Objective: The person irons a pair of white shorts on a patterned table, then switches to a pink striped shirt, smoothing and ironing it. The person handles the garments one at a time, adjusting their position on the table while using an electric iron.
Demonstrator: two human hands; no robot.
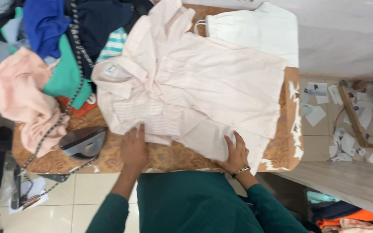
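Both hands are lying flat on a pale pink shirt (195,90), fingers spread, not pinching anything as far as I can see. The left hand (133,149) is pressing on the near edge of the shirt just below the collar end, and the right hand (236,153) is resting palm-down on the folded-over sleeve part near the hem, with a thin bracelet (241,171) sitting on that wrist. Both arms are coming out of dark green sleeves.

The shirt is lying spread out across a padded desk (182,157) with a brownish patterned cover, collar pointing toward the left side of the view, hem toward the right. It's taking up most of the surface. The cover is looking pretty worn at the right end, with white patches showing through.

Just left of the left hand, an iron (83,140) is sitting on the desk, close by but not touching the shirt, and its braided cord (72,92) is running up over the clothes pile and also down toward the floor. That pile (48,51) is crowding the left end: a peach garment, something green, blue and navy pieces, a striped teal one. A white garment (255,30) is lying at the far side, right against the shirt's far edge. Scraps of paper (346,125) are lying scattered on the tiled floor to the right.
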